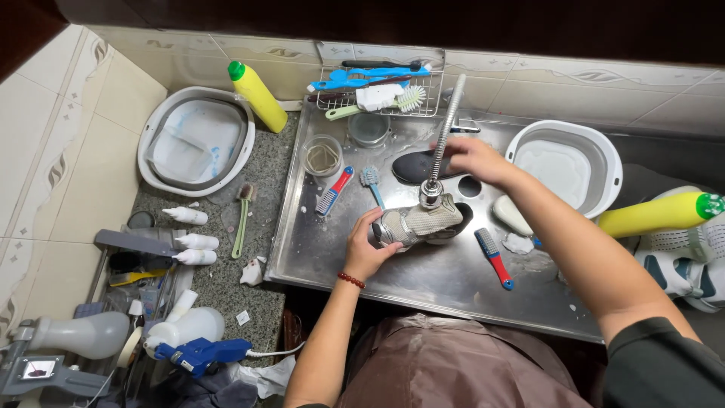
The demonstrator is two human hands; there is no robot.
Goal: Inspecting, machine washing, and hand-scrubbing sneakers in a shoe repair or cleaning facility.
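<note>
Yellow bottles bracket your bench: one green-capped bottle (257,96) lies tilted at the back left by the collapsible white basin (196,140); another yellow bottle (661,214) lies at the right; small white dropper bottles (189,237) line the granite; your left hand (368,245) is clasped round the grey mesh shoe (419,223) under the spout; your right hand (472,160) grips the flexible metal faucet (444,136).

L hand (368,245) cupped in grip, R hand (470,160) reaching fwd, fingers curled
</note>
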